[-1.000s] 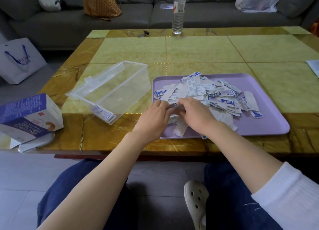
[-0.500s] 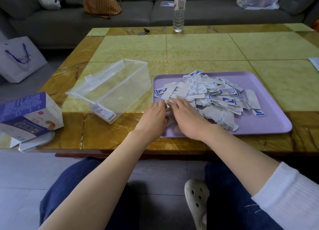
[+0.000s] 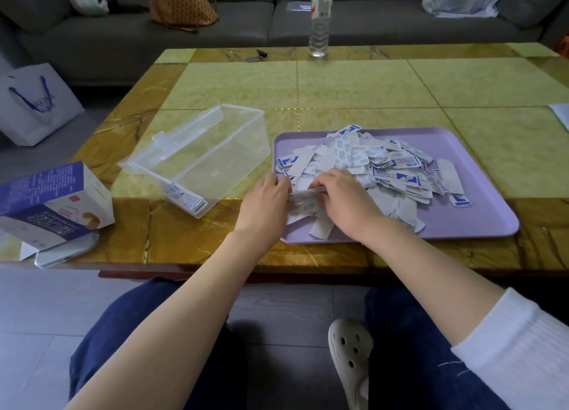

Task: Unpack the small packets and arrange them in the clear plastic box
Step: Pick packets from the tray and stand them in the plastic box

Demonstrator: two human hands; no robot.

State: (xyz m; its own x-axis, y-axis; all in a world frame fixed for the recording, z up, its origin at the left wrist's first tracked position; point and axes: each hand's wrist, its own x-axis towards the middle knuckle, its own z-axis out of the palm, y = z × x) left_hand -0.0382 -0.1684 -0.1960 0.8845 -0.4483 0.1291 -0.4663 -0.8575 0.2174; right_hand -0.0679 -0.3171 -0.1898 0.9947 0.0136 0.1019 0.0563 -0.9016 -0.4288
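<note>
table (image 3: 354,86) bears clear box (image 3: 215,151) before grey sofa (image 3: 246,25).

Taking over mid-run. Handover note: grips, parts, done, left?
Grips: the left-hand grip and right-hand grip together hold a small stack of packets over the near-left part of the purple tray.
Parts: the clear plastic box is on the table, left of the tray, open.
Done: a few boxed packets lie in its near corner.
Left: box the held stack, then the loose pile on the tray, which is most of the job.
</note>
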